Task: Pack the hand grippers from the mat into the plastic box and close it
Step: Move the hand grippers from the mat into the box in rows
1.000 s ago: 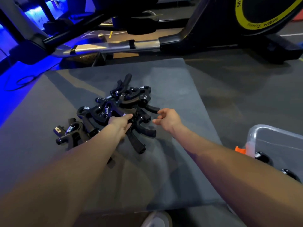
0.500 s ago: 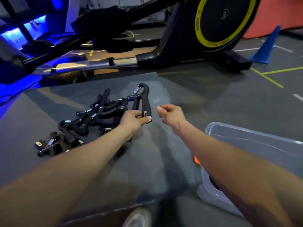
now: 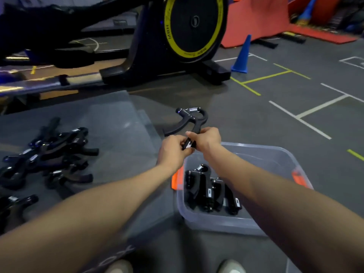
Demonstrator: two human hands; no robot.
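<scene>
Both hands are pinching one hand gripper (image 3: 192, 123) by its lower handle, the left hand (image 3: 173, 152) at seven o'clock of it and the right hand (image 3: 206, 139) at five o'clock, fingers closed around the handle. Its spring end is pointing toward twelve o'clock, above the plastic box's (image 3: 283, 154) far-left corner, while the remaining pile (image 3: 49, 154) is lying on the mat (image 3: 118, 123) at nine o'clock.

A dark grey floor (image 3: 285, 123) is marked with white and yellow lines. A black exercise machine (image 3: 177, 46) with a yellow-ringed wheel is seen behind, a blue cone (image 3: 241, 56) beside it, red mats (image 3: 260, 20) beyond.
</scene>
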